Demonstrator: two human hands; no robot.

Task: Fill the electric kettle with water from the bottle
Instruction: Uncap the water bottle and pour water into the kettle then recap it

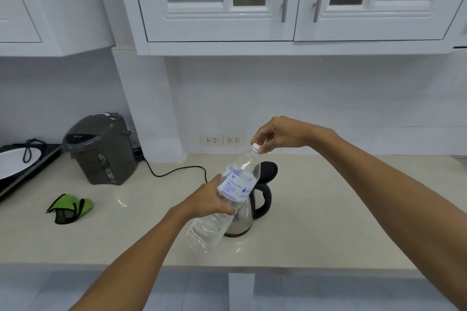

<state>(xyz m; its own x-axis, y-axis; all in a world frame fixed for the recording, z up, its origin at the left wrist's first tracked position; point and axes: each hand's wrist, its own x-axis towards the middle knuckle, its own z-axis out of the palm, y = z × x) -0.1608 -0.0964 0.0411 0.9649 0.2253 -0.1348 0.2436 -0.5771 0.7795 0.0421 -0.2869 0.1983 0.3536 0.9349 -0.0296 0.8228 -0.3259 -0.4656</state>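
A clear plastic water bottle with a blue-and-white label is held tilted above the counter, its neck pointing up and to the right. My left hand grips the bottle around its middle. My right hand pinches the white cap at the top with its fingertips. Behind the bottle stands the steel electric kettle with a black handle and a black lid tipped up. The bottle hides much of the kettle's body and its mouth.
A grey hot-water dispenser stands at the back left, its black cord running across the beige counter. A green cloth lies at the left. A black tray with a white plate sits far left. Wall sockets and white cabinets lie beyond.
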